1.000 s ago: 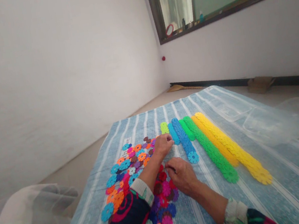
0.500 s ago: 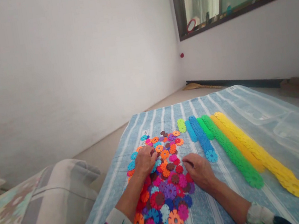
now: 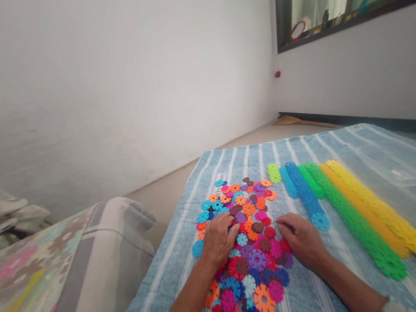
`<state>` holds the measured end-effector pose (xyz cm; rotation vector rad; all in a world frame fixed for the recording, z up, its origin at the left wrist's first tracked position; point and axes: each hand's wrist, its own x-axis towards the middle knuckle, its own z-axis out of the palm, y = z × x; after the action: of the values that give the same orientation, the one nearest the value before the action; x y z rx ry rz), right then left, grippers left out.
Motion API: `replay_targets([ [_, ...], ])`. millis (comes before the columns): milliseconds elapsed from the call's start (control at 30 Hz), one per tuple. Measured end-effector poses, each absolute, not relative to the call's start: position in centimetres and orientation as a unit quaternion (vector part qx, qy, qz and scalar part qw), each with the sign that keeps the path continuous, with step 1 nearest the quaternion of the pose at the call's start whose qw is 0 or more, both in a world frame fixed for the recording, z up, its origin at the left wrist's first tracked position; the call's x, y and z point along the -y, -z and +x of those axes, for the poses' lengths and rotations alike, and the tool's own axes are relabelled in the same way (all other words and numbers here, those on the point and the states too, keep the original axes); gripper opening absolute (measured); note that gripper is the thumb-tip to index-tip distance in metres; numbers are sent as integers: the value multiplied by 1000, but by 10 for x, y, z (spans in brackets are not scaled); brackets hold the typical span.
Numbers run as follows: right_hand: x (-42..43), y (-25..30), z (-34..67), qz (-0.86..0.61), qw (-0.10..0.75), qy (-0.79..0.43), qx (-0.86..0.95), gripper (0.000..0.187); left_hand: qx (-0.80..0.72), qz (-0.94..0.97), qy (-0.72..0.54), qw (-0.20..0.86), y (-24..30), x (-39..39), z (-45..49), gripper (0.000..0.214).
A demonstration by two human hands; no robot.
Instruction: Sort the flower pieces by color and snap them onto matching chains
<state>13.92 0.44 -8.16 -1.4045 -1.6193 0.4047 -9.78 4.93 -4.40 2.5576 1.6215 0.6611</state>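
Note:
A spread of flat plastic snowflake discs point(image 3: 263, 300) in many colours lies on a blue-and-white striped cloth. My left hand point(image 3: 219, 240) rests over the left-middle part of the spread, its fingers bent down among the discs and the thumb apart from them. At the right edge of the spread is my right hand point(image 3: 302, 238), with thumb and forefinger pinched together. Whatever sits in that pinch is too small to make out. To its right lie rows of overlapping discs: a blue row point(image 3: 305, 193), a green row point(image 3: 359, 227) and a yellow row point(image 3: 393, 217).
A short lime-green row point(image 3: 274, 173) lies at the far side of the striped cloth point(image 3: 165, 287). Clear plastic packaging point(image 3: 401, 169) is on the right. To the left stands a surface draped in grey striped fabric point(image 3: 115, 243), with a white wall point(image 3: 104, 88) behind.
The view has turned left, so everything sits further right. My left hand has moved nearer to me over the discs, its thumb now apart. My right hand stays at the spread's right edge.

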Motion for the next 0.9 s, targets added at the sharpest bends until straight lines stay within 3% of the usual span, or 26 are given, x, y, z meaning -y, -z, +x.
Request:
replay_targets([
  [267,-2,81,140,-577,456,-165,657,23,-611,765,-202,-33,44,-62,-106,32],
  [467,0,82,142,-578,452,-169,658,23,-595,785,-171,10,46,-57,-98,30],
  [900,3,80,145,-583,451,-190,649,25,-531,829,-178,-4,45,-29,-81,20],
])
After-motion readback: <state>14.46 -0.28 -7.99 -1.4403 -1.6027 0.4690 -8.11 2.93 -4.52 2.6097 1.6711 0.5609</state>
